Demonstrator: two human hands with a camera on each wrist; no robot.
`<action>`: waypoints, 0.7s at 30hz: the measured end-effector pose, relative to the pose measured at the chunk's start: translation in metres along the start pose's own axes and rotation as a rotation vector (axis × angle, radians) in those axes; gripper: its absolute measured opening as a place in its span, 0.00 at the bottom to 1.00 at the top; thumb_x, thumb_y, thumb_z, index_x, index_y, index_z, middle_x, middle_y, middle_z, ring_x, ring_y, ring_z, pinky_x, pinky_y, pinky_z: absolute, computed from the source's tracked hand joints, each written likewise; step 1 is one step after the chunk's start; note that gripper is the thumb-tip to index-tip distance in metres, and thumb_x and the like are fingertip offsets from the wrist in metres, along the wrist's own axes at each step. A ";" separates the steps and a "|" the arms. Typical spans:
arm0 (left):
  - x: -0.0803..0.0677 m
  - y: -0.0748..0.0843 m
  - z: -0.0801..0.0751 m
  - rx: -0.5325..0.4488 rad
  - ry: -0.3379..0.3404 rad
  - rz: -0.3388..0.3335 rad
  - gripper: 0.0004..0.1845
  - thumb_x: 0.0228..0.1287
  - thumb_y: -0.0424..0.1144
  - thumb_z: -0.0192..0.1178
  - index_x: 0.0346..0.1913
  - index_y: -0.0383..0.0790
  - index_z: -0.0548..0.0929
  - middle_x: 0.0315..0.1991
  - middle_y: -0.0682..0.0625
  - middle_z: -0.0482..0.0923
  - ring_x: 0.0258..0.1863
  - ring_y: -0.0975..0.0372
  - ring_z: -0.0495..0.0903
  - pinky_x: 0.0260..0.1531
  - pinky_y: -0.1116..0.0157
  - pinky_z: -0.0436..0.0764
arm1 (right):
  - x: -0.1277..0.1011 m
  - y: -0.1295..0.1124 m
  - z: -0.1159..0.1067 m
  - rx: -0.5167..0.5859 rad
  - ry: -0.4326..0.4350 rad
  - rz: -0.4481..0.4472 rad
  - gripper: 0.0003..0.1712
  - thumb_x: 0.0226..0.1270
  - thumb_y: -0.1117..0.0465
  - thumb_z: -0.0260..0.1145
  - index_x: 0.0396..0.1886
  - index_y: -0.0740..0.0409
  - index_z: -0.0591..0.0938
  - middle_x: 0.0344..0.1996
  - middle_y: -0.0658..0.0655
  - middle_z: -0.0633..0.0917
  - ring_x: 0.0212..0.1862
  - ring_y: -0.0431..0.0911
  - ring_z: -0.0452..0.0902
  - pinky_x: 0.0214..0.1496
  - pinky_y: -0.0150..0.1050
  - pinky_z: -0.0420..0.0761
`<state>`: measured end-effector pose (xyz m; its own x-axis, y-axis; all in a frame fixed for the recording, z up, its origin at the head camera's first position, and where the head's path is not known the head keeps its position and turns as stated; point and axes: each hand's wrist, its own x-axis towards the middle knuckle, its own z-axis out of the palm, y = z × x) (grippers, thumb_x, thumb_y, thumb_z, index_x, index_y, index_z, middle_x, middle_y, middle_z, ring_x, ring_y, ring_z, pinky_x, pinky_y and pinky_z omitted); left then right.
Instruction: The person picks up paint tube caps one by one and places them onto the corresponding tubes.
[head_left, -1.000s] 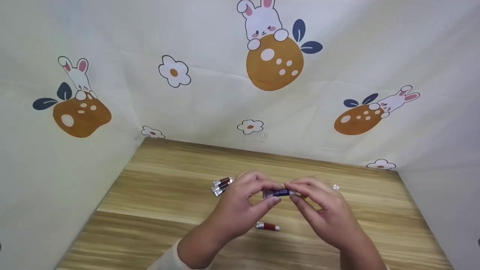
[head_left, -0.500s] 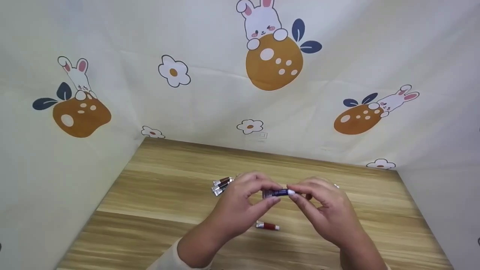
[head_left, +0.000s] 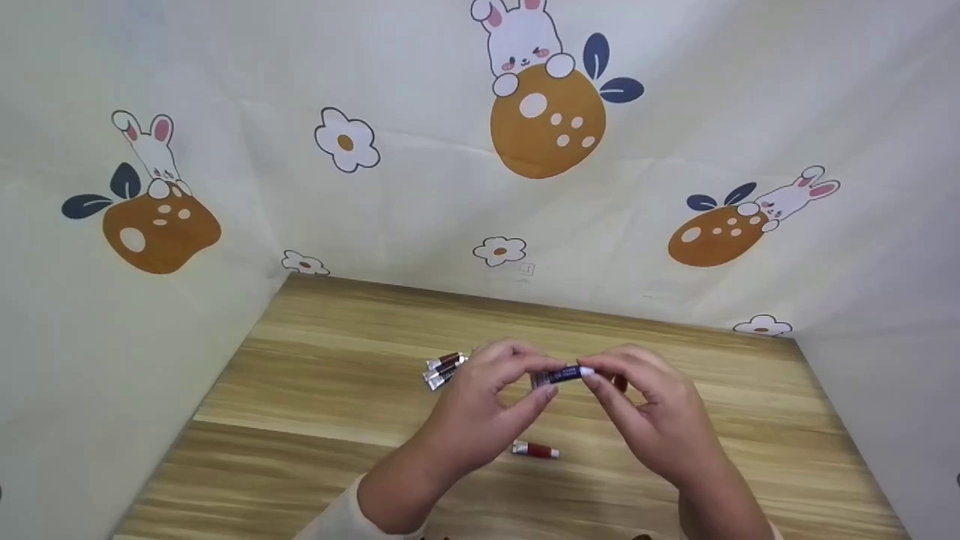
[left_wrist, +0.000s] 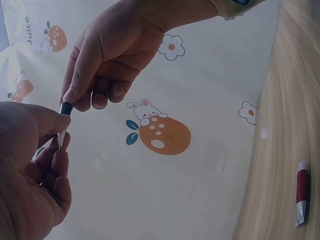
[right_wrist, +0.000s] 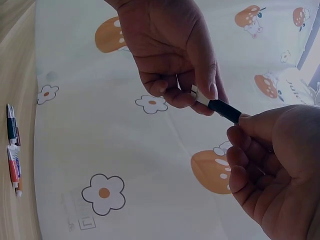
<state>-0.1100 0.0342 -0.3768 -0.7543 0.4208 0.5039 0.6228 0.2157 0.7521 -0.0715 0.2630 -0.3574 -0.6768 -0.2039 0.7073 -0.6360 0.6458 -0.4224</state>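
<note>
Wooden surface (head_left: 315, 390) fills the lower frame; at centre, left hand (head_left: 480, 409) and right hand (head_left: 656, 427) fingers pinch opposite ends of a dark tube (head_left: 564, 374).

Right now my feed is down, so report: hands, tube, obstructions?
Left hand pinches the small dark blue tube at one end, right hand pinches the other. Tube held above the wooden table. Red tube lies below, clear.

Dark blue tube (head_left: 561, 374) pinched between left hand (head_left: 480, 405) and right hand (head_left: 651, 420).
</note>
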 end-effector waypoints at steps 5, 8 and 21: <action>0.001 -0.003 0.001 0.006 0.014 0.004 0.14 0.71 0.39 0.72 0.56 0.56 0.91 0.52 0.62 0.86 0.54 0.68 0.83 0.63 0.59 0.84 | 0.001 0.003 0.001 0.020 0.009 -0.021 0.18 0.65 0.73 0.76 0.49 0.49 0.92 0.37 0.44 0.89 0.38 0.35 0.80 0.36 0.25 0.76; 0.002 -0.004 0.002 0.014 0.019 0.000 0.14 0.70 0.39 0.72 0.56 0.56 0.91 0.52 0.62 0.87 0.55 0.68 0.83 0.62 0.59 0.84 | 0.002 0.006 0.001 0.032 0.007 -0.021 0.18 0.65 0.73 0.76 0.49 0.49 0.92 0.38 0.45 0.90 0.38 0.36 0.80 0.37 0.26 0.77; 0.011 -0.031 0.009 0.079 -0.058 -0.119 0.12 0.72 0.42 0.70 0.55 0.59 0.91 0.53 0.65 0.87 0.56 0.66 0.83 0.63 0.56 0.82 | 0.008 0.033 -0.006 0.061 0.144 0.129 0.17 0.64 0.73 0.76 0.49 0.53 0.92 0.43 0.53 0.90 0.42 0.37 0.81 0.44 0.23 0.80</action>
<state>-0.1360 0.0402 -0.3986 -0.8120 0.4375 0.3864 0.5458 0.3345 0.7682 -0.0953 0.2868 -0.3623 -0.6970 -0.0121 0.7170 -0.5716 0.6132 -0.5452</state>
